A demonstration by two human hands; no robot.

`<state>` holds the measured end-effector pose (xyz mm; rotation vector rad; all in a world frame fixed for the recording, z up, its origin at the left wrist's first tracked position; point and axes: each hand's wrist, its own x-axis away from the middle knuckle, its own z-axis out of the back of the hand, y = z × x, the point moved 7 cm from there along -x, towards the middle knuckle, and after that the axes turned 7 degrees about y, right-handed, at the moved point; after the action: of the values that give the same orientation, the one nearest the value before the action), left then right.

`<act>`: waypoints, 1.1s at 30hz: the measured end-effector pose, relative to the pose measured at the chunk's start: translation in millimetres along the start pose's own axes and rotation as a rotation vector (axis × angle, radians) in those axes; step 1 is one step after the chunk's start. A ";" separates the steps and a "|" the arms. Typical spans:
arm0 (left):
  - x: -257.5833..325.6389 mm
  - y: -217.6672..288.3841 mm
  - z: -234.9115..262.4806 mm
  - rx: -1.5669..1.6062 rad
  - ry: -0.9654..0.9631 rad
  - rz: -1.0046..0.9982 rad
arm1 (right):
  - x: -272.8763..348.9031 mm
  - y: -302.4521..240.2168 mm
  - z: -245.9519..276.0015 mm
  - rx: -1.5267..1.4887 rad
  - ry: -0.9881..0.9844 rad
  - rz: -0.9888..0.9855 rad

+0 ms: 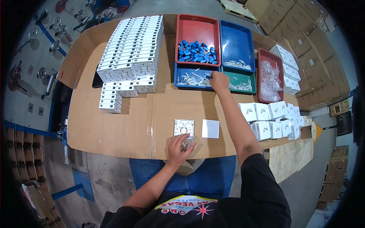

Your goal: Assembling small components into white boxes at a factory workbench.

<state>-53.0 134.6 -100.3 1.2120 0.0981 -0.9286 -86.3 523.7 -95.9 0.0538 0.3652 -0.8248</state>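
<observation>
My left hand (178, 149) is curled at the front edge of the cardboard-covered table, round a small translucent piece (187, 143) that looks like clear plastic. Its fingertips reach the lower edge of a white square electrical frame (184, 124) with a cut-out middle. To the right of that frame lies a plain white square plate (210, 129). My right arm is stretched forward, and the right hand (219, 81) is closed over the border of a low blue tray (178, 82) and a green tray (248, 89). Small white pieces (194, 79) lie there; what the fingers hold is hidden.
A tall stack of white boxes (129, 53) stands back left. Behind my right hand are a red tray (197, 28) with blue parts (197, 52) and another blue tray (236, 40). Farther right are a red tray of clear bags (270, 81) and white packets (262, 116).
</observation>
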 end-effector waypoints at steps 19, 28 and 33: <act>1.4 0.4 -1.9 0.005 0.016 0.005 | -7.1 7.0 -7.3 -0.043 -0.250 0.050; 4.0 1.6 2.6 -0.003 0.062 0.015 | 12.9 34.1 48.8 -0.431 0.037 -0.152; 4.6 -5.3 2.8 0.007 0.082 0.035 | 101.7 17.4 87.6 -0.980 -0.018 -0.240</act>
<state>-54.7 129.4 -105.6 1.2544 0.1385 -0.8498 15.4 447.1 -49.9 -0.9232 0.7347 -0.8057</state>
